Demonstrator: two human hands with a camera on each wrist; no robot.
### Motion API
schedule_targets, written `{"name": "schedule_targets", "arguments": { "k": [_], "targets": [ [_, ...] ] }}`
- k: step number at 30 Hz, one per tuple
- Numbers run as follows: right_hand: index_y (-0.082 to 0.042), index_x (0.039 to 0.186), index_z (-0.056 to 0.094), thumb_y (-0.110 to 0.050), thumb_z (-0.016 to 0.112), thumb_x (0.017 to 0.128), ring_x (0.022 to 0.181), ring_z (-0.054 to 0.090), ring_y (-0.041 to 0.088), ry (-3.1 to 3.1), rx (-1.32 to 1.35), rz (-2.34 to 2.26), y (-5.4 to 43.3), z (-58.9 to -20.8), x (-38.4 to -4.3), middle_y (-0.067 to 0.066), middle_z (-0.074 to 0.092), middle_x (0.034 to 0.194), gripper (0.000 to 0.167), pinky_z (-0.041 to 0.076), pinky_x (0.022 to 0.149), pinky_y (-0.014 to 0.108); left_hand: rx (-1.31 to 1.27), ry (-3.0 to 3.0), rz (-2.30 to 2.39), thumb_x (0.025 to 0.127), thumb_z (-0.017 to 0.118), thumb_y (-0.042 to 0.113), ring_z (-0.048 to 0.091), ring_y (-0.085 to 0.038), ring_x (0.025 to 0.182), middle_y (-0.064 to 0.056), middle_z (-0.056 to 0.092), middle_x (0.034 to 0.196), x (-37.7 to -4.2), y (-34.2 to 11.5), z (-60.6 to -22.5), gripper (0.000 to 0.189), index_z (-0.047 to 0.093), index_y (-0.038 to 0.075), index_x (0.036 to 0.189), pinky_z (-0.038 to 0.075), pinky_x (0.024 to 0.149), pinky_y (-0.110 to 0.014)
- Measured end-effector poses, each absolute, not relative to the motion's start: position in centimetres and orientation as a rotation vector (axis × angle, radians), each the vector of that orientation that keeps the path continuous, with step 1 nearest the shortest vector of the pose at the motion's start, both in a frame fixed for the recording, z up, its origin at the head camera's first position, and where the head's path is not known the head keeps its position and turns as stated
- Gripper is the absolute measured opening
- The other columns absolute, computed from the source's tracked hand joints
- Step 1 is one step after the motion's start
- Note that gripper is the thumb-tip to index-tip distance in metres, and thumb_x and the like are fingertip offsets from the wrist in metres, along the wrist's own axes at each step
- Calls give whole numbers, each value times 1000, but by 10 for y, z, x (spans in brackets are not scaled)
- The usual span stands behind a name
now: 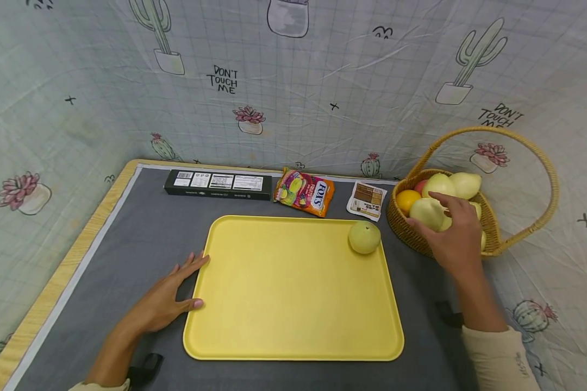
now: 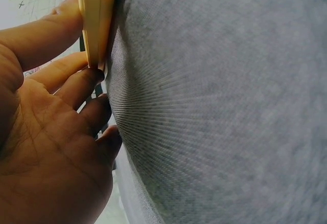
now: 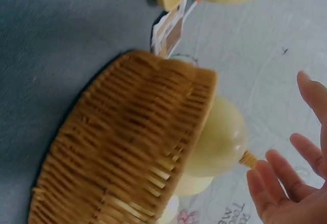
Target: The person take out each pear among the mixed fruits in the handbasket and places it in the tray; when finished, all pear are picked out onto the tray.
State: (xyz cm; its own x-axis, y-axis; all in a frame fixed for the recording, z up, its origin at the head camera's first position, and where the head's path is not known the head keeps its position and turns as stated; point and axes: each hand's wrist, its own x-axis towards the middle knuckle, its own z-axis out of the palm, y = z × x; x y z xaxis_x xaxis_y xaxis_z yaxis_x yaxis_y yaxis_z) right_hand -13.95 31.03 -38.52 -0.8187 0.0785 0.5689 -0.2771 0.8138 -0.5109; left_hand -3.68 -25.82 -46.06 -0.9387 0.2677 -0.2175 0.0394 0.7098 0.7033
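Observation:
My left hand [image 1: 161,298] rests at the left rim of a yellow tray [image 1: 293,288], thumb and fingertips touching the edge with the fingers loosely extended. The left wrist view shows the tray's side [image 2: 94,19] against the thumb and fingers. A round pale green fruit [image 1: 364,237] sits in the tray's far right corner. Over a wicker basket [image 1: 408,231] on the right hovers my right hand [image 1: 457,239], its thumb and fingers spread apart and holding nothing. Beneath it lies a pale green fruit [image 1: 426,213]; in the right wrist view a gap separates the fingers from the fruit [image 3: 217,142].
The basket also holds an orange [image 1: 407,201] and more pale fruits [image 1: 466,184], under a tall arched handle [image 1: 550,179]. Along the table's back edge lie a black box [image 1: 217,184], an orange Fox's candy bag [image 1: 303,191] and a white-and-brown packet [image 1: 367,201].

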Motion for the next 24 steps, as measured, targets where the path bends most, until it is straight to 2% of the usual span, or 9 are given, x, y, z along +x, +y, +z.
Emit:
{"name": "schedule_targets", "arguments": {
  "k": [6, 9, 12, 15, 19, 21, 24],
  "targets": [
    [-3, 135, 70, -14, 98, 73, 109, 58, 45, -2431, 66, 762, 323, -391, -142, 28, 66, 117, 69, 41, 84, 38, 252, 2620, 1073, 84, 89, 26, 14, -52, 162, -18, 20, 177, -36, -259, -461, 102, 32, 24, 169, 13, 122, -82],
    [-2, 135, 69, -15, 97, 76, 109, 58, 44, -2473, 36, 738, 327, -394, -143, 29, 65, 115, 68, 40, 82, 33, 246, 2619, 1070, 84, 89, 26, 14, -54, 162, -18, 20, 177, -35, -259, -461, 103, 32, 25, 169, 14, 121, -83],
    [-2, 137, 68, -17, 96, 78, 111, 59, 44, -2516, -1, 743, 329, -397, -144, 29, 64, 118, 67, 43, 84, 30, 239, 2619, 1060, 84, 88, 27, 13, -57, 161, -19, 19, 177, -35, -259, -461, 103, 31, 27, 170, 14, 120, -84],
    [-2, 139, 67, -19, 95, 80, 113, 61, 44, -2546, -38, 769, 330, -400, -145, 30, 63, 122, 68, 44, 83, 18, 235, 2624, 1050, 84, 88, 28, 13, -59, 160, -20, 19, 177, -34, -259, -461, 103, 31, 28, 170, 15, 119, -85],
    [-2, 142, 65, -21, 95, 82, 115, 61, 45, -2571, -73, 795, 333, -402, -148, 30, 62, 126, 69, 37, 79, 3, 236, 2629, 1049, 84, 89, 29, 14, -57, 160, -19, 19, 177, -35, -259, -461, 103, 31, 27, 170, 15, 120, -84],
    [-1, 143, 63, -22, 94, 83, 117, 59, 46, -2583, -85, 799, 333, -403, -150, 31, 61, 127, 71, 37, 80, 5, 239, 2628, 1051, 84, 88, 29, 14, -56, 161, -19, 19, 177, -35, -259, -461, 103, 31, 27, 170, 15, 121, -83],
    [0, 146, 60, -24, 93, 84, 119, 57, 47, -2600, -95, 805, 335, -405, -152, 32, 61, 129, 74, 43, 83, 19, 243, 2625, 1053, 84, 88, 29, 14, -55, 161, -19, 19, 177, -36, -259, -461, 103, 31, 26, 170, 15, 121, -83]
  ]
}}
